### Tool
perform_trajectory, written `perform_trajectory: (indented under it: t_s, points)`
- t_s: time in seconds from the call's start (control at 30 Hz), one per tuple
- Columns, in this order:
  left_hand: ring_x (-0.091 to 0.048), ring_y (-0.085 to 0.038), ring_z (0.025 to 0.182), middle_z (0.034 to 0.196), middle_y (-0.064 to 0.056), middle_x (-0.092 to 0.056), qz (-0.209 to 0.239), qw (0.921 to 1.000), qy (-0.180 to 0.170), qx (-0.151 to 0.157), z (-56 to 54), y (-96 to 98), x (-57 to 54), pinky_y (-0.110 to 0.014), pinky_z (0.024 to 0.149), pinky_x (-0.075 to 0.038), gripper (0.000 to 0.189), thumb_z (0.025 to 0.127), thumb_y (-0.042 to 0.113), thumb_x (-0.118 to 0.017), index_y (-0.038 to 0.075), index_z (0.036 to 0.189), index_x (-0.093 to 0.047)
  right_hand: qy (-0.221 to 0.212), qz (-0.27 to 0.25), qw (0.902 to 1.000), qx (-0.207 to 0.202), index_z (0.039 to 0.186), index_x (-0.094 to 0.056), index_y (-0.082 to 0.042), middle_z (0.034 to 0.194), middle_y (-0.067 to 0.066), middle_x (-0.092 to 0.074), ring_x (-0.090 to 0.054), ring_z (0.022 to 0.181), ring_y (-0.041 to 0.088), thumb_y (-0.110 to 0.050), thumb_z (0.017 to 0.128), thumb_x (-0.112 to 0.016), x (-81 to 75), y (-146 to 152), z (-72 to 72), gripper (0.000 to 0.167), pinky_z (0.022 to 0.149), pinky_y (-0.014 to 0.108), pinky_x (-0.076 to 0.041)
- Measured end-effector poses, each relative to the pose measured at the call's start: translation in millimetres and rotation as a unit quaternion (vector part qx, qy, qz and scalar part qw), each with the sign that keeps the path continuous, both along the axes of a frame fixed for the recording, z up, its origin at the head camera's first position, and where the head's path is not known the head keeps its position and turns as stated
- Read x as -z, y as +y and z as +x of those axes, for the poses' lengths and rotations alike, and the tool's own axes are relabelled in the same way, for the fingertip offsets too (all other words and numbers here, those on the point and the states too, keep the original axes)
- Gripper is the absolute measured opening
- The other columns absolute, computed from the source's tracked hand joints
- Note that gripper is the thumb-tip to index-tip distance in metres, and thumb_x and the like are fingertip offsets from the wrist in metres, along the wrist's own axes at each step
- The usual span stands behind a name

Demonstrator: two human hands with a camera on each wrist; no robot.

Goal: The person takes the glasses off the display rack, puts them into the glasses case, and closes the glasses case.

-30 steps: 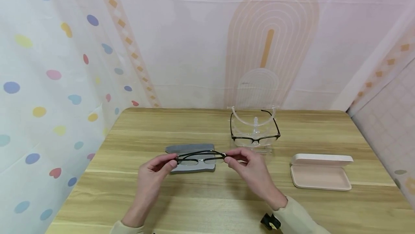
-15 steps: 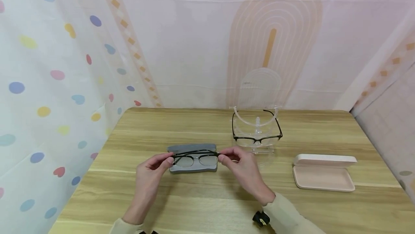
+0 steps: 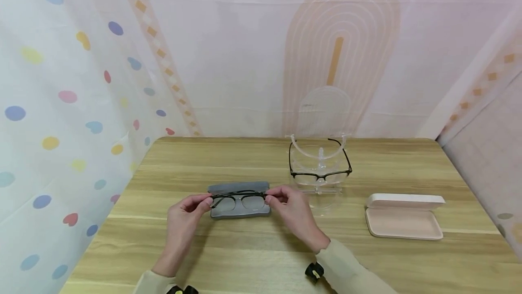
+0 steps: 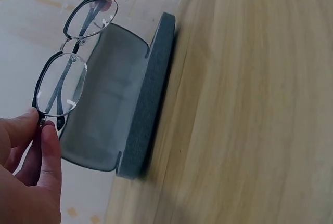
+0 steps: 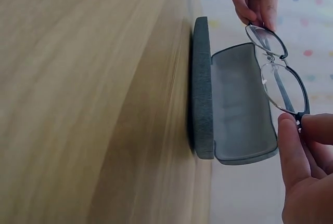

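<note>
Both hands hold one pair of glasses with black upper rims (image 3: 239,197) by its two outer corners. My left hand (image 3: 184,221) pinches the left corner between thumb and fingertips, and my right hand (image 3: 297,214) pinches the right corner the same way. The temples are folded behind the lenses, as the left wrist view shows. Directly behind and below the glasses lies an open grey glasses case (image 3: 240,214) on the table. In the right wrist view the raised lid and pale lining of the glasses case (image 5: 237,99) show, with the glasses held above it.
On the wooden table (image 3: 244,257), a clear acrylic stand (image 3: 321,153) at the back right bears another pair of black-framed glasses (image 3: 321,176). Further right lies an open white case with pink lining (image 3: 403,222). A patterned curtain (image 3: 228,58) hangs behind the table.
Both hands have moved slightly left and lower with the glasses, bringing them over the grey case. The lenses have tilted to face the head camera more. The cases and stand have stayed put.
</note>
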State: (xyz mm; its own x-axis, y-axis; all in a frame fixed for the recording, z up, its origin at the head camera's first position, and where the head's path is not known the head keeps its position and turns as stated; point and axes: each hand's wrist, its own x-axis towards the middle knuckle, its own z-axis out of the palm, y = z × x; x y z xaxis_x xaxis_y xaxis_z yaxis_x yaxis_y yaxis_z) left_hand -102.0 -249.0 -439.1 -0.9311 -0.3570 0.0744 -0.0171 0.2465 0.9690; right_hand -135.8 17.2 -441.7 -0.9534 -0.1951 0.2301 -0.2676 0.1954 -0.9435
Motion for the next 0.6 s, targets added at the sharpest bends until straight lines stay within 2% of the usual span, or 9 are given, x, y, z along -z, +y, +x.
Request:
perform_trajectory:
  t_s: [0.17,0.3,0.6]
  points:
    - [-0.071,-0.008,0.079,0.093,-0.006,-0.078,-0.02,0.9992,-0.034,0.009,-4.1,-4.2,1.4,-0.026,0.076,-0.06,0.022,0.093,0.013,-0.079,-0.004,0.107,-0.078,-0.007,0.033,0.9994,0.001,0.102,-0.078,-0.006,0.088,-0.001,-0.077,-0.069,0.079,0.01,-0.006,0.095,-0.072,2.1,-2,-4.0,0.009,0.068,0.022,-0.055]
    - [-0.071,-0.008,0.079,0.097,-0.008,-0.078,-0.05,0.9969,-0.058,0.016,-8.2,-7.3,2.2,-0.025,0.075,-0.059,0.023,0.094,0.016,-0.079,-0.002,0.108,-0.078,-0.008,0.043,0.999,0.005,0.1,-0.078,-0.007,0.089,-0.001,-0.076,-0.068,0.08,0.01,-0.006,0.095,-0.072,4.7,-3,-6.9,0.009,0.067,0.022,-0.055]
    - [-0.065,-0.003,0.084,0.104,-0.01,-0.077,-0.111,0.99,-0.076,0.043,-17.3,-13.4,5.4,-0.017,0.072,-0.051,0.022,0.096,0.019,-0.077,0.001,0.108,-0.079,-0.001,0.077,0.9967,0.026,0.096,-0.079,-0.007,0.088,0.0,-0.076,-0.065,0.079,0.01,-0.006,0.093,-0.075,12.3,-7,-15.5,0.006,0.069,0.023,-0.053]
